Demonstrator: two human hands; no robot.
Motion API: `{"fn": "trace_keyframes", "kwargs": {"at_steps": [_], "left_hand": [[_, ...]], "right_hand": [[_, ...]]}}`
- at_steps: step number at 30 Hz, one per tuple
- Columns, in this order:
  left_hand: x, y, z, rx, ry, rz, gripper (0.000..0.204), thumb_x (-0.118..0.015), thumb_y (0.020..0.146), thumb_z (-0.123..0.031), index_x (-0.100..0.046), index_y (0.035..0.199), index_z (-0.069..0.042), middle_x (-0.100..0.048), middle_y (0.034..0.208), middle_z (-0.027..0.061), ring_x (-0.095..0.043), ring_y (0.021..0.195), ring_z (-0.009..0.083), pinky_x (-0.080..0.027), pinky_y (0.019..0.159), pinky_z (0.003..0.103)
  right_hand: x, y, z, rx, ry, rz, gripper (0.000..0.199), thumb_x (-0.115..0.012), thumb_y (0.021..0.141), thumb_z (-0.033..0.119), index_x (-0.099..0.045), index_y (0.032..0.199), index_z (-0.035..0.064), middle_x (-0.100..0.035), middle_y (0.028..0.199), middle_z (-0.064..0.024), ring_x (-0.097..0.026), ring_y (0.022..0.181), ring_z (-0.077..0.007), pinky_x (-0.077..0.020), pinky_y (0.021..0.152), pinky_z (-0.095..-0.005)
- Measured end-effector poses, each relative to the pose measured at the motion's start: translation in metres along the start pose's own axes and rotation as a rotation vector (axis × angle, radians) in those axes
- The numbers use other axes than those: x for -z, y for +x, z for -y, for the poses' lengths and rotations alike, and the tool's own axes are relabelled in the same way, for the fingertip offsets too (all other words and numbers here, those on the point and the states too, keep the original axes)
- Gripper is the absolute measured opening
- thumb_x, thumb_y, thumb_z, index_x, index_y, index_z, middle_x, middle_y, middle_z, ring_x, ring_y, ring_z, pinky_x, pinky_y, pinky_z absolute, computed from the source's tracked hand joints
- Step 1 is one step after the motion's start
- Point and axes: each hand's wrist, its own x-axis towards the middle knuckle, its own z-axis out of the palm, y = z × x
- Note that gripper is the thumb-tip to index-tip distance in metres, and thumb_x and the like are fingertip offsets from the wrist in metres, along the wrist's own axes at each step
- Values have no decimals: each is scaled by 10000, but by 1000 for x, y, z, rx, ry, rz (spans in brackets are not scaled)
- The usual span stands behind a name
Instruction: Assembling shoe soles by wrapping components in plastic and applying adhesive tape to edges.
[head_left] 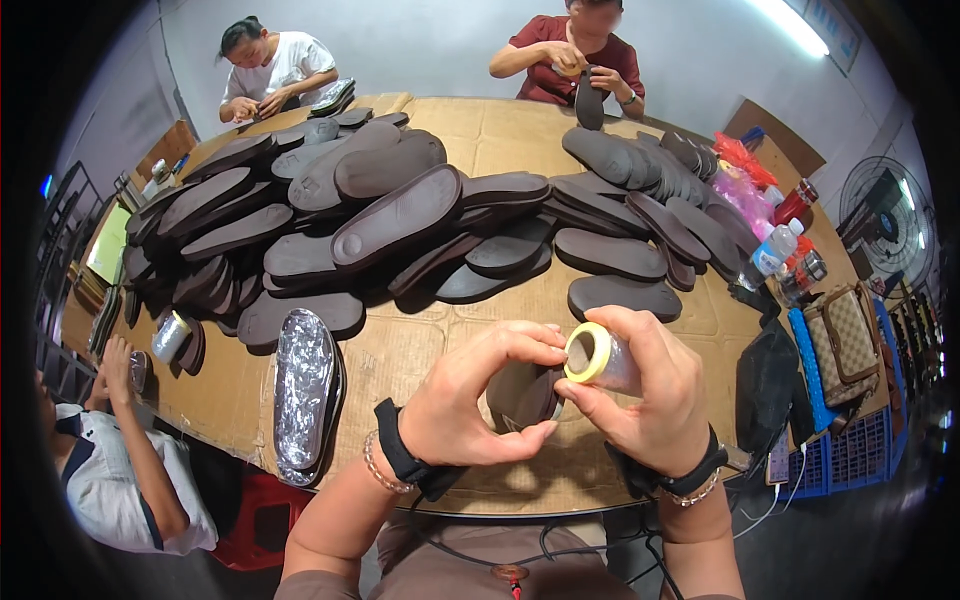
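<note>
Between my hands, near the front of the table, is a dark brown shoe sole (520, 398), partly hidden by my fingers. My left hand (465, 390) curves round it, fingers on the far side and thumb on the near side. In my right hand (650, 385) is a roll of clear film (620, 370) with a yellow-rimmed end turned toward my left fingertips. Any film stretched between roll and sole is hard to make out. Left of my hands lies a film-wrapped sole (303, 390) on top of another dark one.
A large heap of dark soles (400, 205) covers the table's (400, 350) middle and left. Another film roll (170, 335) stands at the left. At right are a water bottle (770, 250), a patterned bag (843, 335) and cables. Three people work around the table.
</note>
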Motion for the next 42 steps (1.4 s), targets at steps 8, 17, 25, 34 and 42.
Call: {"fn": "trace_keyframes", "kwargs": {"at_steps": [8, 17, 25, 34, 42], "left_hand": [[-13, -10, -2, 128, -33, -187, 559, -837, 719, -118, -622, 1223, -8, -654, 1224, 170, -649, 1182, 315, -521, 1006, 396], [-13, -17, -4, 59, 29, -118, 587, -824, 726, -130, -617, 1262, -10, -643, 1231, 181, -642, 1149, 332, -516, 997, 397], [-12, -20, -4, 73, 6, -110, 584, -822, 733, -121, -612, 1267, -10, -635, 1237, 180, -643, 1132, 324, -517, 987, 393], [-18, -27, -9, 127, 44, -114, 401, -770, 710, -40, -632, 1086, -7, -650, 1106, 156, -647, 1057, 319, -524, 946, 383], [-18, -41, -2, 366, -9, -138, 641, -817, 724, -82, -610, 1326, -8, -410, 1529, 192, -585, 1283, 282, -489, 1087, 382]], "right_hand": [[13, 0, 2, -75, 167, 168, 548, -865, 774, 245, -641, 1220, 17, -664, 1012, -146, -673, 855, -345, -542, 757, -406], [4, -3, -3, 69, 43, -183, 561, -957, 644, 138, -705, 1133, 30, -679, 1016, -124, -697, 843, -267, -570, 714, -345], [-2, -3, -3, 17, 56, -131, 546, -946, 671, 161, -698, 1140, 30, -675, 1003, -136, -693, 851, -282, -567, 724, -358], [-6, -11, 6, -206, 156, 127, 486, -911, 726, 206, -685, 1122, 37, -644, 942, -120, -668, 809, -299, -540, 692, -384], [-34, -35, -12, -61, 135, 126, 528, -885, 760, 246, -630, 1169, 30, -662, 1020, -147, -691, 869, -351, -560, 727, -408]]}}
